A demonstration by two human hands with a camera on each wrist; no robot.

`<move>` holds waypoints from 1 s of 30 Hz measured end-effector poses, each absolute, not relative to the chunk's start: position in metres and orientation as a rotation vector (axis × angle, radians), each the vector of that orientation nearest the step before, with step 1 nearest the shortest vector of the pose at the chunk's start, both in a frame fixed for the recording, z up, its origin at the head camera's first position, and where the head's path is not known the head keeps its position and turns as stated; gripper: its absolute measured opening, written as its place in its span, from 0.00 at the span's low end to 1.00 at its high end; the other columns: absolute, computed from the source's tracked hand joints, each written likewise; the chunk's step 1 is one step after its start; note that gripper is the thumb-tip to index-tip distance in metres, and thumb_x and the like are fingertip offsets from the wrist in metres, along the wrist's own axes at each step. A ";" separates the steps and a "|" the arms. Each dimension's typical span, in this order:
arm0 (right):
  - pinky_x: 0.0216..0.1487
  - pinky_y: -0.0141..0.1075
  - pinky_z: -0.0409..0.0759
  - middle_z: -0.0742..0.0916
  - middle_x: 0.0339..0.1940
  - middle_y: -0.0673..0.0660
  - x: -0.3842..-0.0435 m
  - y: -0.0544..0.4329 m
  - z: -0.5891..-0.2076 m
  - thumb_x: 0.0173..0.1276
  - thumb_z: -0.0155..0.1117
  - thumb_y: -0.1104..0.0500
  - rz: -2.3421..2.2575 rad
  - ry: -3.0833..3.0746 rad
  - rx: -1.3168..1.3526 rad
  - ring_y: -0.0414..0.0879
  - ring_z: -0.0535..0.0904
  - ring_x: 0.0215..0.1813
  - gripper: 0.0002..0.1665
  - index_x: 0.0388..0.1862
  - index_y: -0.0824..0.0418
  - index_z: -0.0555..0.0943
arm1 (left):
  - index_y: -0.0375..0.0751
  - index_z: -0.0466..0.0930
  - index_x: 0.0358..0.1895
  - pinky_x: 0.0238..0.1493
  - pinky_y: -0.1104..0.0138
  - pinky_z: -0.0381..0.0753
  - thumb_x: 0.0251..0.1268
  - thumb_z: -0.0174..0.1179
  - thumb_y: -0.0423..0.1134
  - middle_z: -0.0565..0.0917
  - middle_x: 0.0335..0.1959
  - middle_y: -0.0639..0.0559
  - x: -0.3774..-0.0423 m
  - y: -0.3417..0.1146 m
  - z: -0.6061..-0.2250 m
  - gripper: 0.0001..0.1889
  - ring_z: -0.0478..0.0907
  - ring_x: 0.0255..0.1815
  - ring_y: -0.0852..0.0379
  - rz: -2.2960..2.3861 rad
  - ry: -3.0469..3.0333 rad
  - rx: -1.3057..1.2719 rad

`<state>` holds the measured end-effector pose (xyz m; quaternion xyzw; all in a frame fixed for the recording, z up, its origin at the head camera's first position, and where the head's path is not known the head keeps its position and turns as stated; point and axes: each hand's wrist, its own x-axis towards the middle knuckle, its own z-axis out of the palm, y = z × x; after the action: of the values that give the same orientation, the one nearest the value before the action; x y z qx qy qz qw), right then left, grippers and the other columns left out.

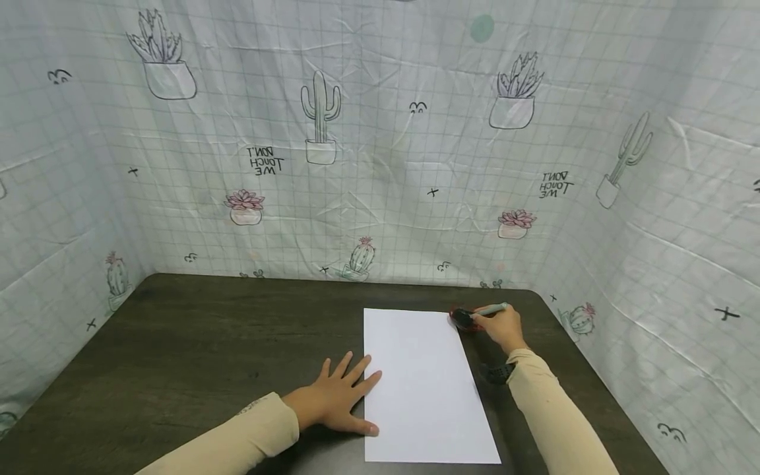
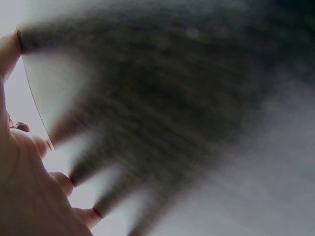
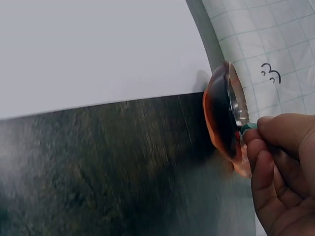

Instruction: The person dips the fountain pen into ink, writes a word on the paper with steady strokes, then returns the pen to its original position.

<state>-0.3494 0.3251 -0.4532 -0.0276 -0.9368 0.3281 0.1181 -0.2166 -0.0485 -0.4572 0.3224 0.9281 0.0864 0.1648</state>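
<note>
- Table [image 1: 208,349], one: dark, wood-grained, under everything on show.
- Left hand [image 1: 335,401], sleeve pale: fingers spread wide and flat, palm down; takes hold of nothing. Thumb and forefinger tips overlap the sheet's left edge; the outer fingers lie towards the table.
- Sheet of paper [image 1: 424,389], one: lies flat, between the hands, its long sides running away from the person. Stage, as judged: work barely begun. Done: paper laid out, tool taken up. Left: any marking, since no stroke or stain shows on the face. Appearance: plain white, smooth, edges straight, no crease visible.
- Wristband [image 1: 497,374], dark, at the right cuff.
- Right hand [image 1: 503,328]: thumb and fingers closed in a pinch on a slim tool, just beyond the sheet's right edge.
- Tool [image 1: 491,309], brush-like, pale green handle: slanted, tip end at the dish; whether the tip is wet cannot be told.
- Dish [image 3: 208,120], shallow, reddish rim, dark inside: at the sheet's far right corner; contact with the paper uncertain.
- Backdrop [image 1: 380,132], hanging cloth: pale, gridded, printed with potted cacti.
</note>
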 end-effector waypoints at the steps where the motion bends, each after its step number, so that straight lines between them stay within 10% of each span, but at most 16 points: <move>1: 0.44 0.52 0.79 0.88 0.38 0.64 -0.349 0.326 -0.453 0.62 0.69 0.57 0.947 -2.740 -0.080 0.63 0.82 0.45 0.12 0.39 0.64 0.88 | 0.60 0.46 0.77 0.67 0.34 0.42 0.55 0.51 0.76 0.42 0.79 0.51 -0.217 -0.049 -0.457 0.49 0.38 0.77 0.38 0.249 2.646 0.920; 15: 0.26 0.37 0.77 0.88 0.24 0.58 -0.337 0.325 -0.450 0.62 0.69 0.58 0.924 -2.778 -0.023 0.44 0.82 0.25 0.12 0.38 0.66 0.87 | 0.61 0.46 0.77 0.67 0.33 0.42 0.54 0.50 0.76 0.41 0.79 0.51 -0.218 -0.049 -0.459 0.49 0.37 0.77 0.38 0.252 2.639 0.922; 30: 0.39 0.42 0.82 0.89 0.31 0.58 -0.352 0.312 -0.457 0.62 0.70 0.56 1.171 -2.717 -0.153 0.47 0.86 0.34 0.14 0.42 0.65 0.87 | 0.61 0.44 0.77 0.67 0.34 0.39 0.55 0.48 0.77 0.38 0.79 0.52 -0.221 -0.051 -0.466 0.49 0.34 0.78 0.39 0.257 2.642 0.922</move>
<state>-0.3515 0.3116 -0.4567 -0.0514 -0.9134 0.3937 0.0894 -0.2213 -0.0505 -0.4658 0.3237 0.9273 0.0901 0.1651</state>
